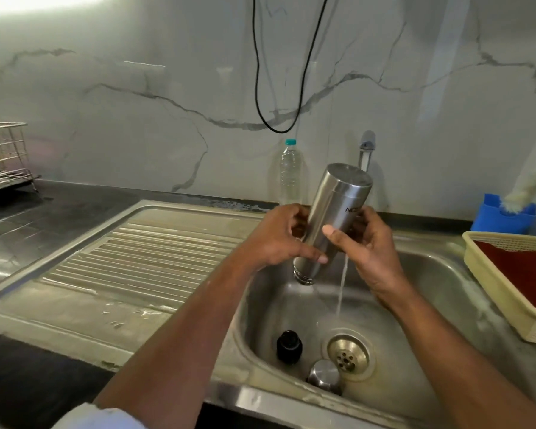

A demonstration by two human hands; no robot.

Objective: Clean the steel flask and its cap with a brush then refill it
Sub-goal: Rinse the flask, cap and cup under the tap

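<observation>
Holding the steel flask [331,218] mouth-down over the sink [415,292] at frame centre, both hands are gripping it: left hand [279,239] fingers wrapping the lower body, right hand [365,246] fingers curling round the middle from the other side. Water is running from the tap [366,147] in a thin stream just right of the flask mouth, falling toward the drain [348,356]. Slip risk: wet steel plus tilted hold, so the flask could be dropping into the basin and hitting the parts lying there. Black inner cap [289,346] and steel outer cap [325,374] are sitting on the sink floor, lower centre, near the drain. No brush clearly in view. Plastic bottle [290,171] behind is holding clear liquid. Yellow basket [489,286] at right is holding something dark red. Blue holder [505,216] upper right is holding a pale item, unclear what. Wire rack [3,156] at upper left is holding something pink.
</observation>
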